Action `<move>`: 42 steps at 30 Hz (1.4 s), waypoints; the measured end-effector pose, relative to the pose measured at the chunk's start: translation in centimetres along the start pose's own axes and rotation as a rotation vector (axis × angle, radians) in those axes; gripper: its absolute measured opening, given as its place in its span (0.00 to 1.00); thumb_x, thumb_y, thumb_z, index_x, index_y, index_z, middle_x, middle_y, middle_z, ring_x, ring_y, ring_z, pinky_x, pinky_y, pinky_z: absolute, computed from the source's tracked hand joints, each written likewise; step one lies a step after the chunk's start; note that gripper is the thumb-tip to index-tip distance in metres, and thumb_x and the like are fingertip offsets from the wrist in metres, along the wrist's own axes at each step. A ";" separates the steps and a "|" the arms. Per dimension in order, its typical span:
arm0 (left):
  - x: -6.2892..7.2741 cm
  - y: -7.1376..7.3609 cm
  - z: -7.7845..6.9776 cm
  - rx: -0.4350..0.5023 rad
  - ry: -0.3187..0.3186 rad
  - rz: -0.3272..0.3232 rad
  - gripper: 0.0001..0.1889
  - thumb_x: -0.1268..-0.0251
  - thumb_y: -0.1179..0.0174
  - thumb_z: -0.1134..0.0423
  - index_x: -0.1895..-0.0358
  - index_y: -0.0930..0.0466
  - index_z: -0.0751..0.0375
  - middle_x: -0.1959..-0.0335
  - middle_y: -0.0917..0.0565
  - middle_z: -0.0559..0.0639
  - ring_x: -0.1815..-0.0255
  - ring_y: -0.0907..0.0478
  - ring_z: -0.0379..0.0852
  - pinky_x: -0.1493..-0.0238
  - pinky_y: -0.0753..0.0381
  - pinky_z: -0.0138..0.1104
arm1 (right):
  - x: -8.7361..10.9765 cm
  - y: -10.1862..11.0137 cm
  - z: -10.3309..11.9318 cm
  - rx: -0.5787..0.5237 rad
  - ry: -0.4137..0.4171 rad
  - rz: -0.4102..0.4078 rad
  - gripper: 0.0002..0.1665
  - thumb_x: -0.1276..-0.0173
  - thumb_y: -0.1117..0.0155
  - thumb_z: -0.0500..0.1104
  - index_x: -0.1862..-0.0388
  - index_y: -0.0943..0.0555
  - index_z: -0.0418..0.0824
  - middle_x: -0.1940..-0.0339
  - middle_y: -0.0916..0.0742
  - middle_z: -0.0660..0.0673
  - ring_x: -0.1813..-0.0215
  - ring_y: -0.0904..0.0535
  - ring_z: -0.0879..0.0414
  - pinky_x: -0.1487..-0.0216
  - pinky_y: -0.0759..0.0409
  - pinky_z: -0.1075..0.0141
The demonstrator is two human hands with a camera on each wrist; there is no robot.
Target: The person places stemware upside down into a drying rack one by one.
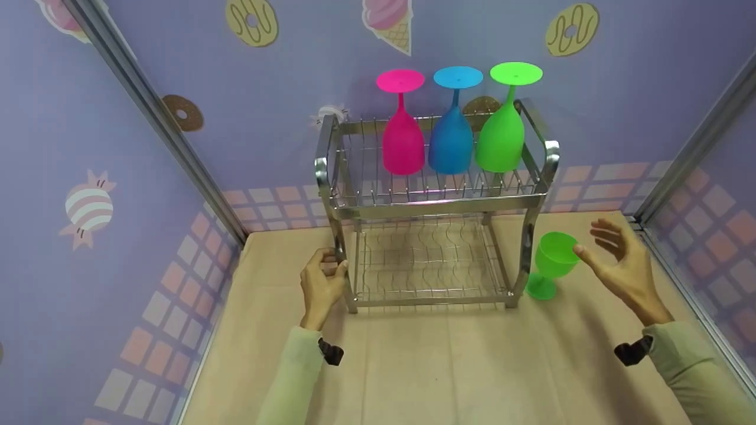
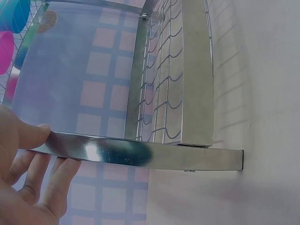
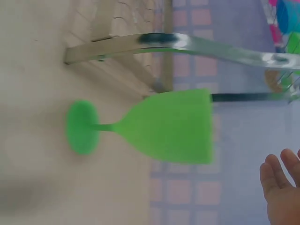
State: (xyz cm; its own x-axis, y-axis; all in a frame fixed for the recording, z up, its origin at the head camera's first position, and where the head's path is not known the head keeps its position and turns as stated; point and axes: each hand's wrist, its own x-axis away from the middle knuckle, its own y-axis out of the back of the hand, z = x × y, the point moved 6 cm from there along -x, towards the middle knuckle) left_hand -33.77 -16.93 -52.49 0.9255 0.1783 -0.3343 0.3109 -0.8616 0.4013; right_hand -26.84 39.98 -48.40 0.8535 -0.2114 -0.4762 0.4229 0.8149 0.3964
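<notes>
A two-tier metal dish rack (image 1: 437, 209) stands against the back wall. My left hand (image 1: 322, 288) grips its front left post (image 2: 117, 152), thumb on one side and fingers on the other. Upside down on the top tier sit a pink goblet (image 1: 404, 144), a blue goblet (image 1: 451, 144) and a green goblet (image 1: 501, 139). Another green goblet (image 1: 555, 260) stands upright on the table beside the rack's front right leg. Just right of its rim is my right hand (image 1: 631, 277), fingers spread and apart from the goblet in the right wrist view.
The rack's lower wire tier (image 1: 425, 260) holds nothing. A beige cloth (image 1: 413, 366) covers the table. Patterned walls (image 1: 295, 71) with metal corner posts (image 1: 165, 130) enclose the back and both sides, the right one close to my right arm.
</notes>
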 end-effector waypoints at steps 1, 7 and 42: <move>0.0 0.0 0.0 0.000 0.002 0.000 0.14 0.34 0.28 0.71 0.46 0.15 0.63 0.54 0.10 0.60 0.59 0.09 0.58 0.53 0.07 0.50 | 0.4 -0.2 -0.8 -0.007 -0.023 -0.001 0.41 0.34 0.21 0.35 0.24 0.27 0.35 0.34 0.18 0.45 0.36 0.21 0.67 0.32 0.23 0.79; -0.3 -0.1 -0.2 -0.003 0.006 0.001 0.14 0.33 0.28 0.71 0.46 0.15 0.62 0.54 0.10 0.59 0.59 0.09 0.57 0.53 0.07 0.51 | 2.5 -1.8 -4.6 -0.032 -0.151 0.009 0.49 0.34 0.19 0.40 0.19 0.35 0.38 0.26 0.24 0.38 0.30 0.23 0.53 0.32 0.25 0.81; 0.0 -0.1 0.1 0.006 0.041 0.010 0.13 0.34 0.28 0.72 0.48 0.14 0.61 0.54 0.10 0.57 0.57 0.09 0.56 0.51 0.07 0.48 | 4.8 -6.9 -9.1 -0.082 -0.366 0.054 0.51 0.31 0.21 0.42 0.18 0.40 0.32 0.23 0.27 0.33 0.22 0.28 0.35 0.23 0.23 0.54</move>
State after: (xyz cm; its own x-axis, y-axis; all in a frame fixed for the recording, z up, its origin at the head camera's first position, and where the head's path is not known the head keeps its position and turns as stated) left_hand -33.84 -16.89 -52.57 0.9366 0.1889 -0.2950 0.3004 -0.8662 0.3993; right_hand -28.40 38.20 -60.59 0.9325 -0.3336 -0.1387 0.3612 0.8674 0.3422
